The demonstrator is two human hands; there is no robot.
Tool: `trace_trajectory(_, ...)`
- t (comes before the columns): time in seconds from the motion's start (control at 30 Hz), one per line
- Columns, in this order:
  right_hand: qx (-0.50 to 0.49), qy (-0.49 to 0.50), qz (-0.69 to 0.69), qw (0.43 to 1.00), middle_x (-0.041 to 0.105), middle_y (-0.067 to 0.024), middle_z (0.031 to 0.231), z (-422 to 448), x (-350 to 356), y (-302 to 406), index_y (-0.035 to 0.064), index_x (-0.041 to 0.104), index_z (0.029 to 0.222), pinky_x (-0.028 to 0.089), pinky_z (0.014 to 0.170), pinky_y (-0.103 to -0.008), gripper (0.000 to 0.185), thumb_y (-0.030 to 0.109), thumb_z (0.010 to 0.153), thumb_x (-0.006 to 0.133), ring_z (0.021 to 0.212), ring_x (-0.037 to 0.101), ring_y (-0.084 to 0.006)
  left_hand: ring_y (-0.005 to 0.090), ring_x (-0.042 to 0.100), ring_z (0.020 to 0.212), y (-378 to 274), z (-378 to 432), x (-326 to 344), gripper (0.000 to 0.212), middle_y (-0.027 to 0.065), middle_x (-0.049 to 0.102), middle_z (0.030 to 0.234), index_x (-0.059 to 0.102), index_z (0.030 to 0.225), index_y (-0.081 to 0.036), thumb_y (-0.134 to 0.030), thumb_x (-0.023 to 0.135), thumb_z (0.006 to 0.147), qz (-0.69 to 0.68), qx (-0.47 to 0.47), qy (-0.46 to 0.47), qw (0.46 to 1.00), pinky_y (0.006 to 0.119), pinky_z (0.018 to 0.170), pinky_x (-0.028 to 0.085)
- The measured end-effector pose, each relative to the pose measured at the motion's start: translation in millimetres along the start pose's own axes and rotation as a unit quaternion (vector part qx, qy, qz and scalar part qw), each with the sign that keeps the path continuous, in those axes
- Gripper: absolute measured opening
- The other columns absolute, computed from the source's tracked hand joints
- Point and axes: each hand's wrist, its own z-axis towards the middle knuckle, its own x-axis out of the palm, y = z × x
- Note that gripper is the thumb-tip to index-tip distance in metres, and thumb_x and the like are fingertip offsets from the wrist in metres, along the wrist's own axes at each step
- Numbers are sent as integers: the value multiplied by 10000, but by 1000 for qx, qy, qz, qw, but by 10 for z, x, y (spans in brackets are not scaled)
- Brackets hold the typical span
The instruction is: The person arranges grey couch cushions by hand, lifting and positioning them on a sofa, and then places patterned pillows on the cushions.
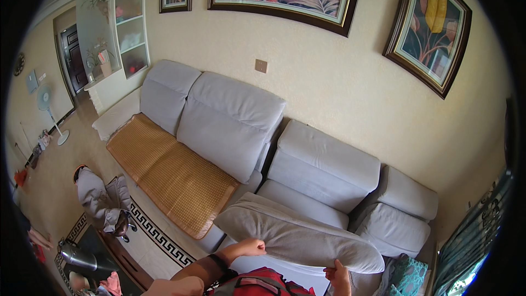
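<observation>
A long grey fabric-covered sofa cushion (pixel 300 234) is tilted up in front of me, above the light seat base of a grey sofa (pixel 306 199). My left hand (pixel 254 247) pinches its lower edge near the middle. At the right part of the same edge, my right hand (pixel 339 275) grips the fabric between thumb and fingers. The cushion's underside is mostly hidden from me. Behind it stands a grey backrest cushion (pixel 328 164). A woven tan seat mat (pixel 176 168) covers the sofa's left section.
A teal patterned pillow (pixel 411 275) lies at lower right, beside a dark curtain (pixel 468 230). Grey clothing (pixel 96 197) drapes over a wheeled stool at left. A metal kettle (pixel 78 255) stands on a dark table. Another person's arm (pixel 39 237) shows at far left.
</observation>
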Motion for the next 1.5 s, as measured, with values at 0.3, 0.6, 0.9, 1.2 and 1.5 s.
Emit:
trace_trajectory(0.3,-13,-29,-4,999,606,-191,611,-1,19,-83,22,549,855,421,416,-341,369,367,921,435,422,505,-234,108,532,649,443,-170,119,247,4,590,745,602,875,-64,-298,644,810,-306,-157,-26,939,268,576,458)
trace_trajectory(0.6,1,-18,-7,1000,613,-180,614,-25,-27,-145,24,544,874,433,419,-327,369,372,918,428,426,517,-224,267,354,1132,260,-121,67,671,110,311,1246,409,1232,-163,-432,731,709,-620,-426,-79,654,565,810,469)
trace_trajectory(0.9,-41,-1,-28,999,619,-170,617,-221,78,-20,-4,574,860,447,443,-315,375,343,913,441,443,536,-220,250,388,1017,341,102,-14,661,84,411,1094,448,1073,-171,-555,748,627,-668,-441,-117,587,566,776,455)
trace_trajectory(1.2,-49,-10,-52,997,620,-157,609,-361,131,64,-25,602,767,458,463,-298,410,335,904,461,467,555,-204,192,507,791,463,220,44,508,13,511,800,500,877,-176,-646,605,714,-576,-450,-119,672,412,683,439)
trace_trajectory(1.5,-33,-19,-18,999,630,-156,641,-342,106,21,-32,595,817,468,483,-300,417,351,905,455,489,566,-206,196,580,616,529,54,-146,391,-2,532,614,483,700,-138,-483,480,883,-536,-362,-37,761,349,600,456)
